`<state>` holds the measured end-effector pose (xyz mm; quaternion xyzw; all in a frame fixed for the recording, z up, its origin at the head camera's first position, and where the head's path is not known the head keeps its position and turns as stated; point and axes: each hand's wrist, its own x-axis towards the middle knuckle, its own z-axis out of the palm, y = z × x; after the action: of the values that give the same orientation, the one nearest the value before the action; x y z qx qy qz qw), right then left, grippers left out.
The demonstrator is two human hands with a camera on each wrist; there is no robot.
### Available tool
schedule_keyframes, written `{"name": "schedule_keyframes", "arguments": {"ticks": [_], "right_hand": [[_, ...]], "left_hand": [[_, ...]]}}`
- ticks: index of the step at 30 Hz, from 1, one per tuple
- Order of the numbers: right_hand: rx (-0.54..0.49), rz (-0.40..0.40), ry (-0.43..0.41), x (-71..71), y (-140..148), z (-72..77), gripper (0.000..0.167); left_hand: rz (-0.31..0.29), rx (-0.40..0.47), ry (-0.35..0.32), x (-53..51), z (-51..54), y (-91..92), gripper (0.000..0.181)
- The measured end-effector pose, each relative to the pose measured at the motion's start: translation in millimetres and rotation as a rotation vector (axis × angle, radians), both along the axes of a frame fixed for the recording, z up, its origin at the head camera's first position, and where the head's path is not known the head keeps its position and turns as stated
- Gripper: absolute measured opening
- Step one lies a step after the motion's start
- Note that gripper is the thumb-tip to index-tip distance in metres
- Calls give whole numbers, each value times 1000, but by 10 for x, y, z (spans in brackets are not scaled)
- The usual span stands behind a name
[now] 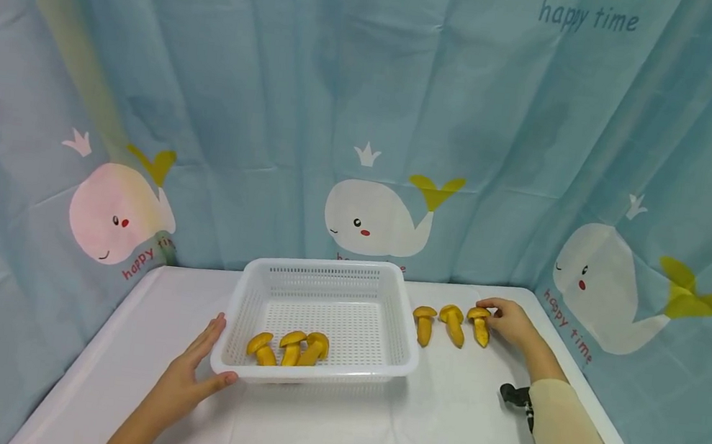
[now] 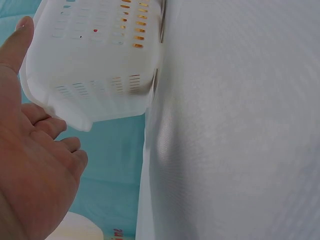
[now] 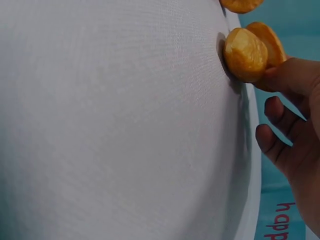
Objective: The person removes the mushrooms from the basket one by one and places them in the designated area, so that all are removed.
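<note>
A white perforated basket (image 1: 314, 373) holds three yellow mushrooms, one a little apart (image 1: 263, 350) and two touching. My left hand (image 1: 183, 377) rests with extended fingers and thumb at the basket's left front corner; in the left wrist view this hand (image 2: 40, 155) is beside the basket wall (image 2: 90, 60). To the right of the basket, three more mushrooms lie in a row on the white table. My right hand (image 1: 510, 323) pinches the cap of the rightmost mushroom (image 1: 480, 328). The right wrist view shows that mushroom (image 3: 246, 56) at the thumb and finger of the hand (image 3: 300, 130).
Beyond the white table (image 1: 320, 435) hangs a blue curtain (image 1: 245, 95) with whale prints, also along both sides. A black object (image 1: 515, 395) is at the right sleeve (image 1: 574, 440). Two mushrooms (image 1: 424, 325) (image 1: 452, 325) lie between the basket and my right hand.
</note>
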<state>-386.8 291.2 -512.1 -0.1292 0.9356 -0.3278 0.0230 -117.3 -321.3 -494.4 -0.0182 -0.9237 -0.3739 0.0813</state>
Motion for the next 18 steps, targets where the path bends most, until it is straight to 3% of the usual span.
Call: {"name": "schedule_keyframes", "arguments": {"ticks": [11, 18], "right_hand": [[42, 5, 13, 12, -2, 5, 38], [32, -27, 49, 145, -41, 51, 43]], "left_hand": [[-13, 13, 19, -7, 25, 3, 104], [-5, 21, 9, 9, -9, 5, 105]]}}
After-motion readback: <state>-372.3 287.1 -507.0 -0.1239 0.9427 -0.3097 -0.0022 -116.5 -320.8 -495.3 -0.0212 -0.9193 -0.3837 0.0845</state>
